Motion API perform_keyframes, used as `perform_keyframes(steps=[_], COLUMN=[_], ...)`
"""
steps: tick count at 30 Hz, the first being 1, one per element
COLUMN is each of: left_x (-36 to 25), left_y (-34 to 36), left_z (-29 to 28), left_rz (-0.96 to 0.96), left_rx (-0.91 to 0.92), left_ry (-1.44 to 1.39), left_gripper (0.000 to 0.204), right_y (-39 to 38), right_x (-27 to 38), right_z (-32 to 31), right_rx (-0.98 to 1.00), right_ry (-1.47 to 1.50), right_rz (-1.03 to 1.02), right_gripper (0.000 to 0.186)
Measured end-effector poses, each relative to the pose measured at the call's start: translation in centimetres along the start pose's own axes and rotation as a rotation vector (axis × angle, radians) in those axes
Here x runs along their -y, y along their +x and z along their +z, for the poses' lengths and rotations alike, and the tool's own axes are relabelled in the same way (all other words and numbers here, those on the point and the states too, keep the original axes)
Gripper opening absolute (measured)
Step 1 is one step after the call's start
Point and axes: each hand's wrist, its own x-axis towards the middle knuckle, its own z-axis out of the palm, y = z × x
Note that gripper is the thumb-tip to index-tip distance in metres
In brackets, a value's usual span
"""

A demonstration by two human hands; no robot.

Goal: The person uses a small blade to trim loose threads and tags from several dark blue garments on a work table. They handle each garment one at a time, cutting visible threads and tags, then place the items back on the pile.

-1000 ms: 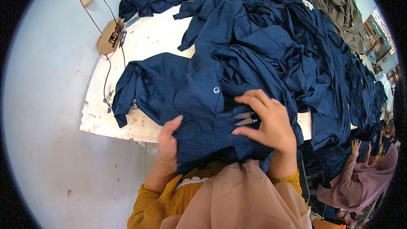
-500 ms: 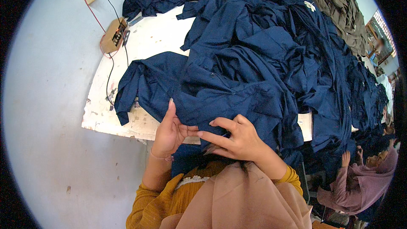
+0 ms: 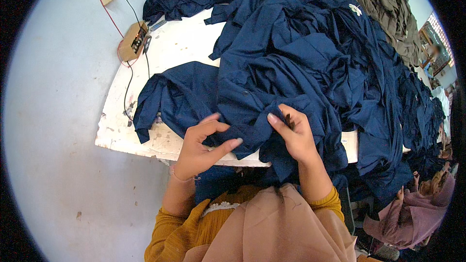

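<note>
A navy blue garment (image 3: 194, 87) lies spread in front of me, its near edge lifted between my hands at the table's front edge. My left hand (image 3: 200, 145) is curled around a fold of it, the thumb lying along the cloth. To the right, my right hand (image 3: 297, 136) pinches another part of the same garment between thumb and forefinger. A small dark object (image 3: 289, 120) shows inside the right hand's curled fingers; its kind cannot be made out. Part of the garment hangs below the table edge between my forearms.
More navy garments (image 3: 310, 48) are heaped across the white table (image 3: 187, 34), with brown cloth (image 3: 374, 0) at the far right. A wooden box with cords (image 3: 132, 41) sits at the left by the wall. Another person in a mauve covering (image 3: 412, 218) is at the lower right.
My hands have moved apart from close together. The right hand rose and turned to pinch the cloth, and the left fingers curled around a fold. The garment's near edge is lifted.
</note>
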Motion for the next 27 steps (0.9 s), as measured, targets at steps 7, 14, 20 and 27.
perform_keyframes(steps=[7, 14, 20, 27], left_x=[0.1, 0.6, 0.1, -0.4], left_y=[0.4, -0.6, -0.2, -0.7], left_z=[3.6, 3.7, 3.6, 3.1], left_rz=[0.216, 0.117, 0.191, 0.058], left_rx=[-0.219, -0.263, -0.189, -0.118], left_ry=[-0.244, -0.213, -0.089, -0.151], left_gripper=[0.016, 0.015, 0.017, 0.011], right_y=[1.5, 1.2, 0.5, -0.6], right_x=[-1.8, 0.3, 1.2, 2.1], right_z=[2.1, 1.6, 2.0, 0.0], right_rx=[-0.177, -0.201, 0.066, -0.048], right_ry=[-0.381, -0.496, -0.524, -0.319], right_rz=[-0.221, -0.500, -0.530, -0.234], right_gripper=[0.030, 0.036, 0.023, 0.018])
